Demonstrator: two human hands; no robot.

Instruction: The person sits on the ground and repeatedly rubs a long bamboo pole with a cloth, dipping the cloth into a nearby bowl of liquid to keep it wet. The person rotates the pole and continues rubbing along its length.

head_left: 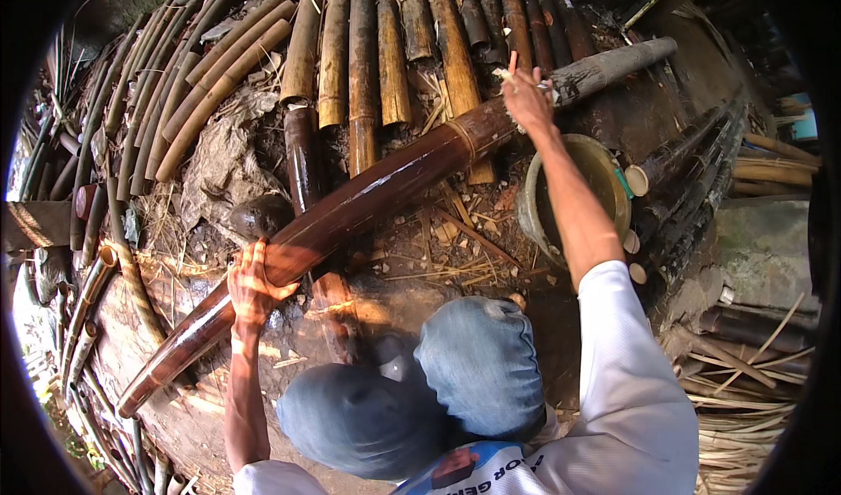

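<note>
A long, thick bamboo pole (394,182) lies slantwise before me, from low on the left to far on the right. Most of it is dark brown and shiny wet, while its far right end is dull grey. My left hand (252,286) is closed over the pole's lower left part, thumb along its near side. Farther up, where the wet brown meets the grey, my right hand (529,101) rests on the pole with bent fingers. A small orange-pink tip and something pale show at those fingers; what they hold is unclear. Just below my right forearm stands a round basin (531,210) with murky liquid.
Several bamboo poles (360,57) lie side by side beyond, more curve along the left (223,88). A dark rounded lump (261,216) sits beside the pole, near crumpled sacking (229,166). Dark poles are stacked at right (692,166), above split strips (745,425). Chips litter the ground.
</note>
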